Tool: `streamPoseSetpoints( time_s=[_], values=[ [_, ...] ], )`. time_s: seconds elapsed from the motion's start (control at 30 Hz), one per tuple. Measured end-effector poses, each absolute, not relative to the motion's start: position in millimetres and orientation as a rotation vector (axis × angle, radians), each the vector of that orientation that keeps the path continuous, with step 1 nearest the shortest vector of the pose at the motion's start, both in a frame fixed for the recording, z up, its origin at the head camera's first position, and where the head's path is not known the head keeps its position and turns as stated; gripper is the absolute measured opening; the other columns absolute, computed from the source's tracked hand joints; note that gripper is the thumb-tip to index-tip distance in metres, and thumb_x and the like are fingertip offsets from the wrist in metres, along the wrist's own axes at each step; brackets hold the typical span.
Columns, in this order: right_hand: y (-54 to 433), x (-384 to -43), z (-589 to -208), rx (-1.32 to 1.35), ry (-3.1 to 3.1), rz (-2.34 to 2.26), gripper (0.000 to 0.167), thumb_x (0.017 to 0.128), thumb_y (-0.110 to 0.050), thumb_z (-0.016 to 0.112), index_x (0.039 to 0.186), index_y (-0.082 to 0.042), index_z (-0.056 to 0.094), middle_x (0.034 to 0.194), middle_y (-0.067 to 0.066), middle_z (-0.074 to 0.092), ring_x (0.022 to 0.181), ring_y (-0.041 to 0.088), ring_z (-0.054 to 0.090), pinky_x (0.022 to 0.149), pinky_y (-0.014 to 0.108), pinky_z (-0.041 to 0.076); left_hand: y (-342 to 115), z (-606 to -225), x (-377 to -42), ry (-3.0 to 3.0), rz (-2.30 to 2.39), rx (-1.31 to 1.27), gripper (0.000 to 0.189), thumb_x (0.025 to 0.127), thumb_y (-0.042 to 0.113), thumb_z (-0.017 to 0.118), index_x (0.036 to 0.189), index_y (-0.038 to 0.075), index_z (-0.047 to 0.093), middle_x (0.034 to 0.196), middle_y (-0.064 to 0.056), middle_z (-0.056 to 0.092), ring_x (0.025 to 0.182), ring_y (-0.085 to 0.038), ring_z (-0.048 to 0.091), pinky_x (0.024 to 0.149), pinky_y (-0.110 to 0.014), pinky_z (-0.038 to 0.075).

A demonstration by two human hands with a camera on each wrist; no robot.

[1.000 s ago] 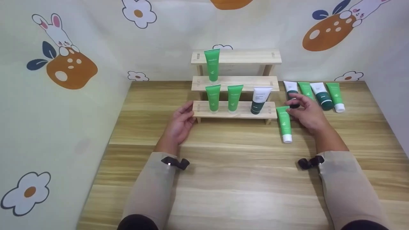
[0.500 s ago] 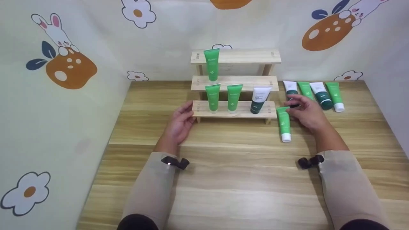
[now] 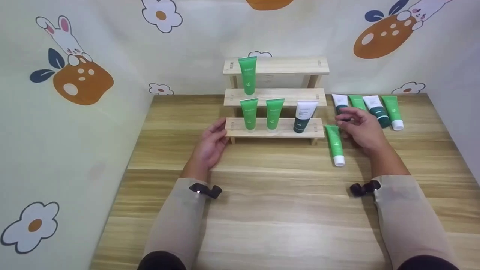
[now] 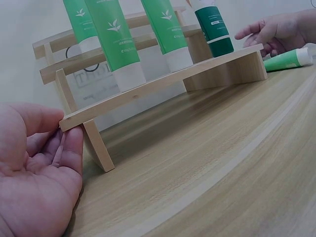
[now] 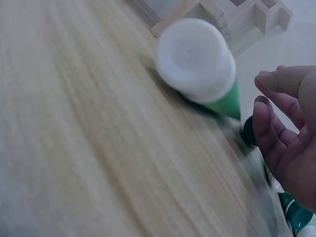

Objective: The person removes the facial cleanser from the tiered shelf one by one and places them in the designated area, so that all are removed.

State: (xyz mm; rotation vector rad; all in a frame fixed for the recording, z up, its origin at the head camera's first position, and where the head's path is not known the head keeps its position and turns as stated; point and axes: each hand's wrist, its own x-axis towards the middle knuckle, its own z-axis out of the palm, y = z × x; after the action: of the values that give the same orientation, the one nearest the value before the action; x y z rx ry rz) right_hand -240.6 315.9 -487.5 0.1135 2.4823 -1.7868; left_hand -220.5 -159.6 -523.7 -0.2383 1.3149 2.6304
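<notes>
My left hand (image 3: 212, 144) pinches the left end of the lowest step of a three-step wooden display rack (image 3: 281, 133); the left wrist view shows the thumb on top and fingers below. A green cosmetic tube (image 3: 335, 144) lies on the table by the rack's right end, its white cap towards me. Beside its far end my right hand (image 3: 363, 131) hovers with loosely bent fingers, a gap showing between them and the tube (image 5: 224, 103) in the right wrist view. On the lowest step stand two green tubes (image 3: 275, 114) and one white-and-dark-green tube (image 3: 305, 116).
Another green tube (image 3: 249, 77) stands at the left of the middle step. Behind my right hand several tubes, green (image 3: 392, 110) and white-and-dark-green (image 3: 376, 108), lie in a row near the wall. A patterned cloth wall (image 3: 195, 63) closes off the table's back.
My right hand has let go of the green tube and drawn slightly away from it. The tube now lies turned a little, its cap end shifted right. My left hand stays on the rack.
</notes>
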Motion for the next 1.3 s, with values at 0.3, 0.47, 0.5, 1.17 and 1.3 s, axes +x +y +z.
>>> streamPoseSetpoints(
  time_s=[0.3,0.47,0.5,1.17,1.3],
  values=[
    [306,-239,-458,0.17,2.349,-2.034,0.043,0.1,-0.019,0.076,0.141,-0.018,0.065,0.119,-0.001,0.075,0.1,0.017,0.072,0.079,0.027,0.065,-161,-522,-220,1.305,2.627,-0.248,0.058,0.102,-0.011,0.051,0.159,0.002,0.045,0.16,-0.01,0.05,0.13,-0.017,0.059,0.1,-0.022,0.056],
    [299,-239,-439,0.134,2.277,-2.206,0.043,0.095,-0.023,0.082,0.134,-0.013,0.069,0.111,0.001,0.071,0.1,0.02,0.071,0.076,0.023,0.064,-161,-523,-219,1.311,2.625,-0.247,0.058,0.102,-0.01,0.053,0.158,0.003,0.046,0.16,-0.008,0.051,0.126,-0.016,0.061,0.096,-0.022,0.056],
    [297,-240,-435,0.121,2.266,-2.233,0.043,0.094,-0.024,0.083,0.133,-0.012,0.07,0.11,0.001,0.071,0.098,0.02,0.071,0.075,0.022,0.063,-161,-523,-219,1.315,2.625,-0.251,0.058,0.102,-0.01,0.053,0.157,0.003,0.047,0.157,-0.007,0.053,0.124,-0.016,0.062,0.094,-0.021,0.056],
    [215,-269,-349,-0.297,2.249,-2.194,0.038,0.095,-0.019,0.083,0.128,-0.006,0.07,0.109,0.009,0.069,0.094,0.025,0.072,0.076,0.022,0.063,-160,-526,-221,1.328,2.632,-0.246,0.057,0.102,-0.011,0.051,0.158,0.002,0.046,0.139,-0.001,0.061,0.118,-0.013,0.063,0.093,-0.022,0.056],
    [193,-277,-339,-0.388,2.252,-2.156,0.032,0.096,-0.018,0.081,0.124,-0.007,0.072,0.106,0.008,0.069,0.092,0.024,0.073,0.076,0.024,0.062,-161,-525,-221,1.333,2.626,-0.22,0.058,0.102,-0.01,0.051,0.158,0.001,0.045,0.137,-0.002,0.062,0.119,-0.015,0.063,0.095,-0.023,0.056]
  ],
)
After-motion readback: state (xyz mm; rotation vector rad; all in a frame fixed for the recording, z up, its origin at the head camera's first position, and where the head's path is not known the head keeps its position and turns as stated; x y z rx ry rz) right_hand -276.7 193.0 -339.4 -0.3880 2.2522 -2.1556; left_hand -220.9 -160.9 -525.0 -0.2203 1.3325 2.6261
